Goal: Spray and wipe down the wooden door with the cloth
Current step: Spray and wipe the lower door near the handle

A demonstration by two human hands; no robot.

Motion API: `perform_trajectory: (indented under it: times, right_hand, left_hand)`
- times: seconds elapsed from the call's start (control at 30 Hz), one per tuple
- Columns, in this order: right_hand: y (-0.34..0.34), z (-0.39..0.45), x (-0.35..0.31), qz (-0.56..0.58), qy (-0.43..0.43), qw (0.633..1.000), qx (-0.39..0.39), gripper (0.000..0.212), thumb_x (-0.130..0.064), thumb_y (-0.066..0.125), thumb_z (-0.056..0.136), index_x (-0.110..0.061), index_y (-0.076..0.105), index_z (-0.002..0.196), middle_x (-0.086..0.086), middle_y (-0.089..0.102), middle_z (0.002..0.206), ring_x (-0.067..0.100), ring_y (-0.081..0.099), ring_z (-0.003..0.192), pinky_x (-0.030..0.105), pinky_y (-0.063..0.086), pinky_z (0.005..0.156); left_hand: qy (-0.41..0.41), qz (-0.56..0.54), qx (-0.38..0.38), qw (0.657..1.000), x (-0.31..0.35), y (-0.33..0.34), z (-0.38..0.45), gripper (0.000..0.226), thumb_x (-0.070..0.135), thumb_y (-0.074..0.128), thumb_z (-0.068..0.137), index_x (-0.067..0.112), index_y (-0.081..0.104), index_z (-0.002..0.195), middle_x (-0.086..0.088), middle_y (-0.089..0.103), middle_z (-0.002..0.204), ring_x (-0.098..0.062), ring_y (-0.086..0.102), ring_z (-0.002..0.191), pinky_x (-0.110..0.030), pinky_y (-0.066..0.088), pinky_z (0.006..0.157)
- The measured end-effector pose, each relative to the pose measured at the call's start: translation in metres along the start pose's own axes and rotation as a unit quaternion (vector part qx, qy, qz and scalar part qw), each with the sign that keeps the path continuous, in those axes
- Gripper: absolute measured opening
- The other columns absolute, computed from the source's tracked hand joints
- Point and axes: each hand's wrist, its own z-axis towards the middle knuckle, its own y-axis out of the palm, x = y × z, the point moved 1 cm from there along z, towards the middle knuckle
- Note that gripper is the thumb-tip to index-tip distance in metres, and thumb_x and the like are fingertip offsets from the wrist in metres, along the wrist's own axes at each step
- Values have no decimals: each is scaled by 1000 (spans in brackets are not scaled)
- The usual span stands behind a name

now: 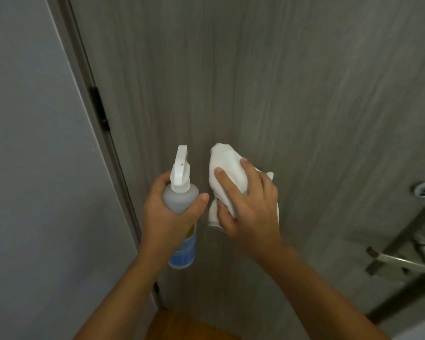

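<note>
The wooden door (268, 94) presents a flat grey-brown face with fine vertical grain and serves as the reference surface. The left hand (165, 217) is wrapped around the shoulder of the spray bottle (180, 200), thumb across its near side; the grip is clamped on the bottle. The bottle is a translucent plastic cylinder with a white trigger head and a blue band label on its lower body; any writing on the label cannot be read. Its long axis runs roughly parallel to the door grain, and the nozzle end points up and toward the door face. The right hand (248, 204), just right of the bottle, has its fingers and thumb curled over the cloth (227, 168); the grip is clamped on the cloth. The cloth is white, soft and bunched into a rounded wad at the door face, with loose folds below and right of the hand. A dark hinge (99, 111) sits on the door's left edge, beside a pale smooth wall (30, 143). A brushed metal lever handle (407, 253) is mounted near the door's right edge. A strip of orange-brown wood floor (182, 325) shows at the door's foot.
</note>
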Motion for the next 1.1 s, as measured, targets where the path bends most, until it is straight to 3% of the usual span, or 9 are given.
perform_trajectory:
  times: [0.1, 0.23, 0.33, 0.47, 0.57, 0.77, 1.1]
  right_hand:
    - [-34, 37, -6, 8, 0, 1000, 1, 65, -32, 69, 93, -28, 48, 154, 26, 47, 154, 47, 53, 126, 60, 45, 99]
    - [-78, 83, -12, 11, 10, 1000, 0, 62, -31, 67, 94, -27, 53, 154, 25, 43, 157, 46, 50, 127, 59, 40, 102]
    - [-106, 110, -15, 2, 18, 1000, 5, 60, -33, 64, 96, -28, 52, 154, 23, 42, 157, 44, 47, 129, 58, 39, 104]
    - [-135, 137, -15, -15, 22, 1000, 8, 60, -34, 65, 95, -30, 52, 154, 23, 43, 156, 43, 48, 126, 56, 39, 102]
    - [-152, 151, -12, -28, 19, 999, 14, 59, -34, 65, 95, -29, 53, 153, 23, 44, 155, 45, 50, 124, 57, 41, 100]
    - [-169, 170, -9, -42, 18, 999, 3, 59, -37, 62, 95, -30, 52, 153, 22, 46, 153, 44, 51, 123, 59, 44, 99]
    - [-156, 180, -20, -59, 48, 997, -22, 59, -43, 55, 96, -32, 50, 153, 19, 47, 153, 41, 52, 123, 60, 46, 101]
  left_hand:
    - [16, 12, 0, 1000, 43, -4, 17, 58, 31, 91, 73, 42, 56, 118, 26, 68, 104, 2, 67, 98, -12, 54, 78]
    - [34, -2, -3, 999, 98, -3, 36, 58, 33, 87, 74, 31, 58, 124, 22, 70, 104, -1, 68, 98, -16, 55, 80]
    - [51, -10, -8, 999, 130, 1, 47, 54, 26, 87, 76, 41, 56, 117, 32, 68, 103, 4, 67, 97, -12, 54, 78]
    - [58, -29, 3, 998, 158, 6, 63, 57, 32, 89, 76, 33, 57, 123, 17, 70, 108, -2, 69, 98, -20, 57, 82]
    - [70, -41, 10, 997, 175, 10, 75, 53, 28, 88, 78, 31, 58, 122, 15, 70, 107, 0, 69, 96, -18, 56, 80]
    - [93, -49, 14, 994, 194, 18, 94, 56, 35, 88, 77, 25, 59, 123, 10, 70, 109, -5, 69, 97, -24, 58, 84]
    - [78, -53, -2, 996, 186, 4, 100, 49, 23, 85, 82, 26, 56, 122, 12, 67, 104, 11, 66, 89, -8, 52, 73]
